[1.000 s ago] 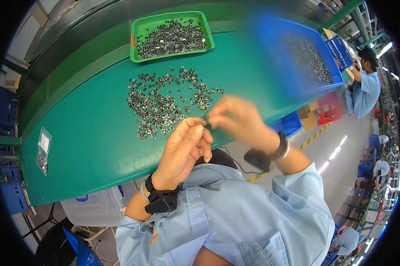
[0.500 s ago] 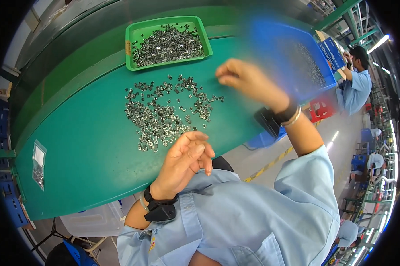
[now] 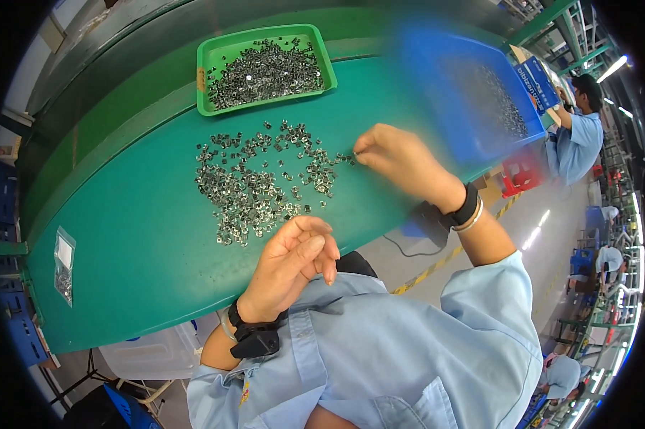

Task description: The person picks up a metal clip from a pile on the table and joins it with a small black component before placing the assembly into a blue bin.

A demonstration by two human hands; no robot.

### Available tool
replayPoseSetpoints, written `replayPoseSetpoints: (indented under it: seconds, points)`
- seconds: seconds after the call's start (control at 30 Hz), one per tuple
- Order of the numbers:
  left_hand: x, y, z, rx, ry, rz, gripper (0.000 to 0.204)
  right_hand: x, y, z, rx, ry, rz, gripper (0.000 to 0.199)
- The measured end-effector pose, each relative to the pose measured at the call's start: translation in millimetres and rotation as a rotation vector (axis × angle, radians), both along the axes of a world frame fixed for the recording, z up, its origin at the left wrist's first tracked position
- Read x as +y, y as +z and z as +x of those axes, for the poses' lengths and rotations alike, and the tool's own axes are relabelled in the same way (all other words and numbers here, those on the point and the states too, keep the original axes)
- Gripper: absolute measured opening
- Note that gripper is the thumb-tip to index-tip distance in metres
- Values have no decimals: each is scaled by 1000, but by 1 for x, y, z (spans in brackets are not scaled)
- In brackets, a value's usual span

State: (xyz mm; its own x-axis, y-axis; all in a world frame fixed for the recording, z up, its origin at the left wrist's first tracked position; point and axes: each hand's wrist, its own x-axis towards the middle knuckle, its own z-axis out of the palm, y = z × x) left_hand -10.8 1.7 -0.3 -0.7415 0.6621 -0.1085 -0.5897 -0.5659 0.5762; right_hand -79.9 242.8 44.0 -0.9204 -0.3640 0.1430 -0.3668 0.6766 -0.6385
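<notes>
Small square metal parts (image 3: 247, 193) lie in a loose heap on the green table, dark and shiny. At the heap's right edge, my right hand (image 3: 404, 164) pinches with thumb and forefinger, and a tiny dark metal part shows at the fingertips. My left hand (image 3: 290, 261) is held over the table's near edge, just below the heap. Its fingers are curled in and the thumb lies against them; whether anything is inside is hidden. Beyond the heap, a green tray (image 3: 204, 100) holds many more of the same parts.
A blue bin (image 3: 437, 93) with small parts stands at the right, partly blurred. A clear bag (image 3: 63, 268) of parts lies on the table's left. Below the near edge is a translucent plastic box (image 3: 151, 357). Another person (image 3: 579, 136) works at the far right.
My right hand has come down and a little right, from the area between tray and bin to the heap's right edge. The left hand is almost where it was.
</notes>
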Motion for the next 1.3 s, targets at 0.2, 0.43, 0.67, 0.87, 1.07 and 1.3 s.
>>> replayPoseSetpoints:
  seconds: [0.2, 0.43, 0.67, 0.87, 1.07, 1.3]
  points:
    - [5, 8, -4, 1, 59, -97, 21, -27, 13, 25, 140, 208, -146, 9]
    - [9, 15, -6, 121, 161, -248, 22, -43, 20, 30, 177, 354, -60, 8]
    - [8, 21, -7, 177, 178, -347, 20, -55, 44, 24, 38, 451, 164, 9]
    - [5, 19, -11, 179, 143, -407, 19, -56, 44, 28, 308, 442, 238, 11]
    - [6, 19, -7, 140, 152, -279, 17, -49, 19, 29, 266, 340, 53, 19]
    - [6, 14, -6, 176, 143, -334, 13, -42, -5, 44, 283, 280, -252, 19]
